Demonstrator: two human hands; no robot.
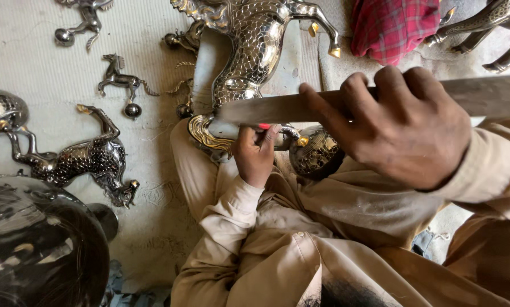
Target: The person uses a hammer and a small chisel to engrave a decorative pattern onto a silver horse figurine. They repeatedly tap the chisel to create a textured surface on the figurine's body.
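**A:** Seen from above, looking down at a lap in tan clothing. What in the hands?

**B:** Right hand (405,128), close to the camera, wrapped tight around a long flat wooden stick (300,107), grip fully closed on it, stick stretching leftward across the view. Left hand (255,152) lower, fingers pinched shut on a small red-tipped tool (263,126), pressed to the base of a large metal horse figure (249,51).

**A:** And that horse, where exactly?

**B:** Lying across the knees and the pale mat (50,62), silver with a patterned, scaly body and gold hooves, legs pointing up and right. Stick's far end just over its lower part. Beside the left hand, a round patterned metal ball (314,153), touching the lap.

**A:** Around that?

**B:** More horse figures on the mat: a mid-sized dark one (90,159) at left, a small one (121,79) above it, another small one (84,20) at top left. Shiny rounded metal vessel (33,244) at bottom left. Red checked cloth (394,23) at top, another horse's legs (488,25) at top right.
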